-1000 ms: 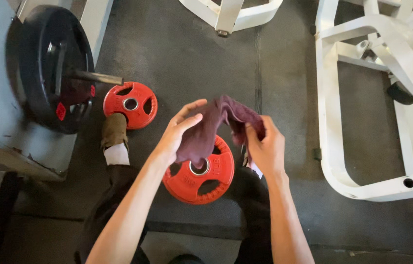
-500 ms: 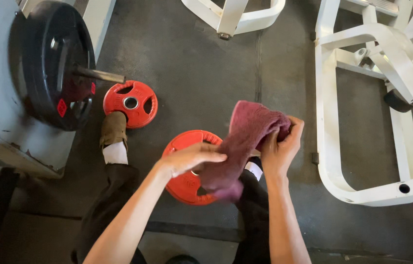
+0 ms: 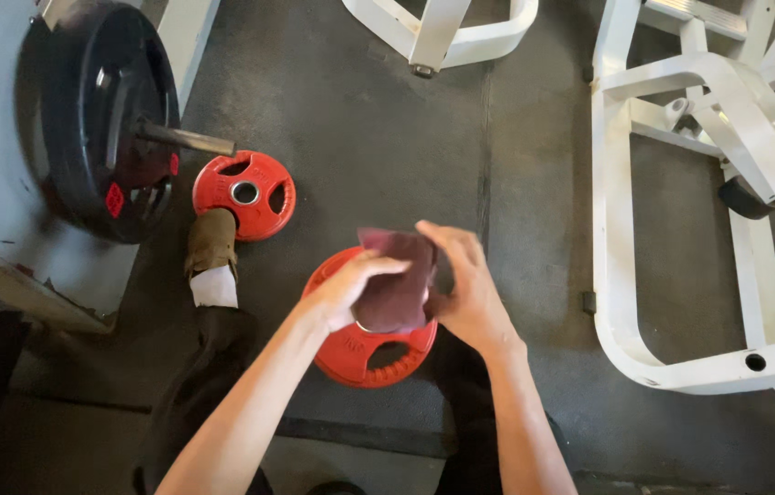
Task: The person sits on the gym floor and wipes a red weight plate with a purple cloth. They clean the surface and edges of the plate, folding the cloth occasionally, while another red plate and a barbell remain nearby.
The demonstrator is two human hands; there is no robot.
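Observation:
A dark red cloth [image 3: 397, 284] is folded into a small pad between my two hands. My left hand [image 3: 351, 286] presses on its left side and my right hand [image 3: 465, 289] clasps its right side. Both hands hover over a red weight plate [image 3: 374, 353] that lies flat on the dark rubber floor between my legs. The cloth hides the middle of that plate.
A second, smaller red plate [image 3: 245, 194] lies by my left shoe [image 3: 211, 240]. A big black plate [image 3: 103, 119] sits on a bar at the left. White machine frames stand at the right [image 3: 672, 229] and top [image 3: 442, 32].
The cloth hung open in my raised hands, then my right hand held it up. Now both hands have come down together and the cloth is folded small between them.

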